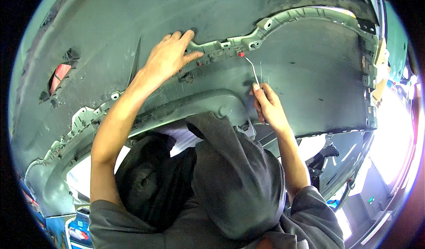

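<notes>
A large dark grey moulded car bumper (318, 72) spreads out in front of me, with a pale green-grey bracket strip (290, 16) running along its curved edge. My left hand (170, 54) rests on the panel beside the strip, its fingers lying over the edge and its thumb held apart. In my right hand (268, 103) is a slim metal pick (253, 71) with a bent shaft, gripped between thumb and fingers. The pick's tip points at a small red clip (241, 54) on the strip; whether they touch I cannot tell.
A torn opening with red showing (60, 77) is at the left of the panel. Another bracket section (84, 118) follows the lower left edge. Dark cloth over my legs (239, 173) fills the lower middle. A blue and white item (79, 229) sits at lower left.
</notes>
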The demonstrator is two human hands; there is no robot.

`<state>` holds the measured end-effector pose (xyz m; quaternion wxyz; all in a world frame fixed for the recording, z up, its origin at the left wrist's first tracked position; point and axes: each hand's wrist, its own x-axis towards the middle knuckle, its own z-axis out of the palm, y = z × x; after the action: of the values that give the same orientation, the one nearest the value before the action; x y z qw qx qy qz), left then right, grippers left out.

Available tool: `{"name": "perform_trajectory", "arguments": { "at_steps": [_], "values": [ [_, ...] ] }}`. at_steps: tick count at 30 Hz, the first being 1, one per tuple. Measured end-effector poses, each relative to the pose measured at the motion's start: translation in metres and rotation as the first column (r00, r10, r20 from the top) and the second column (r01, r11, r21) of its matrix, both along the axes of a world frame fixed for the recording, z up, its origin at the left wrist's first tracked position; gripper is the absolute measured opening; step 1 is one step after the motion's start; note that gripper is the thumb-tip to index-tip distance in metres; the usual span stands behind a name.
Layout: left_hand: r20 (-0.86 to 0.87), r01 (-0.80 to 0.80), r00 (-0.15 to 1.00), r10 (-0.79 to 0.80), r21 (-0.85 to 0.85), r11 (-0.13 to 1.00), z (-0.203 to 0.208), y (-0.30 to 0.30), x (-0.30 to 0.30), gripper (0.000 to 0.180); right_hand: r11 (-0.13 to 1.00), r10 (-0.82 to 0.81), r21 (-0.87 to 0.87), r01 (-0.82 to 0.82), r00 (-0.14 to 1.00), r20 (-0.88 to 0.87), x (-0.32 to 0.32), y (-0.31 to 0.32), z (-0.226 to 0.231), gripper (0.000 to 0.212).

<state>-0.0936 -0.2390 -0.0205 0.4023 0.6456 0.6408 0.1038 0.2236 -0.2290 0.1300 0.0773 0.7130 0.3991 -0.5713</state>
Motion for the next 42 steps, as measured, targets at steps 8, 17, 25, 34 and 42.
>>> {"name": "perform_trajectory", "arguments": {
  "at_steps": [8,17,25,34,42],
  "values": [
    [-0.180,0.027,0.984,0.010,0.201,0.979,-0.009,0.003,0.019,0.074,0.783,0.009,0.568,-0.253,0.918,0.397,0.070,-0.040,0.048,0.030],
    [-0.120,-0.120,0.983,0.140,0.161,0.980,-0.017,0.015,0.011,0.069,0.405,-0.578,0.913,0.054,0.788,0.210,0.197,-0.052,0.091,0.040],
    [-0.079,-0.240,0.965,0.249,0.113,0.964,-0.066,0.050,-0.049,0.053,0.316,-0.710,-0.068,0.946,0.189,-0.679,0.232,-0.028,-0.103,0.054],
    [-0.408,0.122,0.903,0.137,0.548,0.828,-0.082,0.061,-0.079,0.027,0.444,-0.568,-0.306,0.842,0.000,-0.823,0.118,0.056,-0.105,0.053],
    [-0.047,0.170,0.985,-0.164,0.352,0.921,0.047,-0.019,-0.069,0.055,0.609,-0.332,-0.193,0.769,0.027,-0.943,0.148,0.096,-0.058,0.047]
  ]
}}
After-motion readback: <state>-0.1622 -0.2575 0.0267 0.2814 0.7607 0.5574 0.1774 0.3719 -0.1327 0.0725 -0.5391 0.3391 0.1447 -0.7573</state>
